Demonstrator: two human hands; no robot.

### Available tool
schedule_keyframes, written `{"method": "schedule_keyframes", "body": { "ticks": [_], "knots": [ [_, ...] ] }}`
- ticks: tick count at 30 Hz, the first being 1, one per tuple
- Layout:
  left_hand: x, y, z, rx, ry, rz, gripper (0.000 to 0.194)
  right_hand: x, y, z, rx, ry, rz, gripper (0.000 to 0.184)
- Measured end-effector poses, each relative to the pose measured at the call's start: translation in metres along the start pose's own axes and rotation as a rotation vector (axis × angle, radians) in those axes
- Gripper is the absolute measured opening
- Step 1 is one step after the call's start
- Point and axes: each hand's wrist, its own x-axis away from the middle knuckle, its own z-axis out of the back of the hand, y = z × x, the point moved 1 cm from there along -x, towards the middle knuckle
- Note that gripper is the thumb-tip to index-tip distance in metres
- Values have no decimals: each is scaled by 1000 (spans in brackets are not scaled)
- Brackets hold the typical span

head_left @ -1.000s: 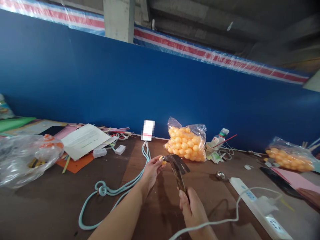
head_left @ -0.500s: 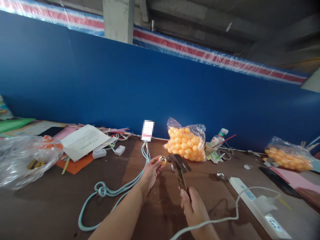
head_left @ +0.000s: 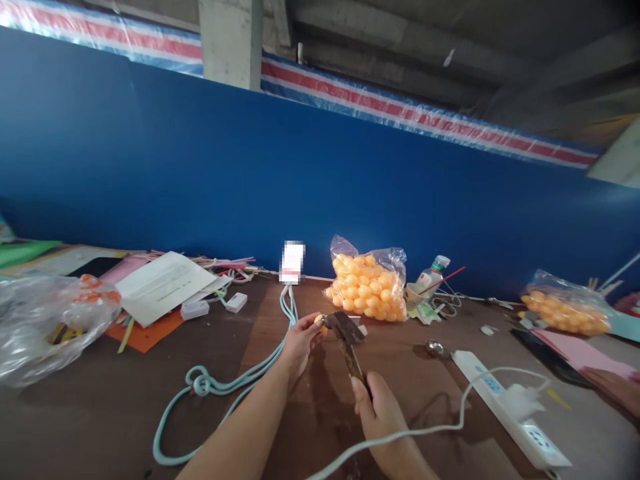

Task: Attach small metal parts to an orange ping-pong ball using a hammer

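My left hand (head_left: 300, 343) is closed, pinching a small orange ball (head_left: 319, 321) like a table tennis ball between thumb and fingertips. The hammer's head partly hides this ball. In my right hand (head_left: 379, 408) is a claw hammer (head_left: 350, 350), gripped by its wooden handle with the head up. Its striking face is at the ball, apparently touching it, and the claw points right. Just behind the hammer stands a clear bag of orange balls (head_left: 367, 287).
A light-blue cord (head_left: 200, 383) loops left of my arms. A white cable crosses my right wrist from the power strip (head_left: 505, 407). Papers (head_left: 160, 287) and a crumpled plastic bag (head_left: 50, 327) lie left. A bottle (head_left: 434, 273) and second ball bag (head_left: 565, 310) are right; a blue partition (head_left: 300, 173) stands behind.
The hammer's head has moved left onto the ball, covering its dark-marked side. My right hand has shifted slightly left with it, while my left hand stays nearly in place. The view has turned slightly.
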Motion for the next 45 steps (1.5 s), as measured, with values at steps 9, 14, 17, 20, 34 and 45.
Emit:
{"method": "schedule_keyframes", "body": {
  "ticks": [9,14,17,20,34,45],
  "knots": [
    [-3,0,1,41,69,-5,25,5,-3,1,37,38,36,29],
    [-1,1,1,52,39,28,23,2,-1,-5,23,10,21,28],
    [-1,2,1,68,39,33,21,3,-3,-1,9,12,24,29],
    [-1,2,1,81,45,37,20,6,-3,3,-11,7,9,30],
    [1,9,-3,98,71,97,15,9,42,25,178,98,58,31],
    [1,8,-1,72,134,151,14,-2,168,81,721,184,7,28]
  ]
}}
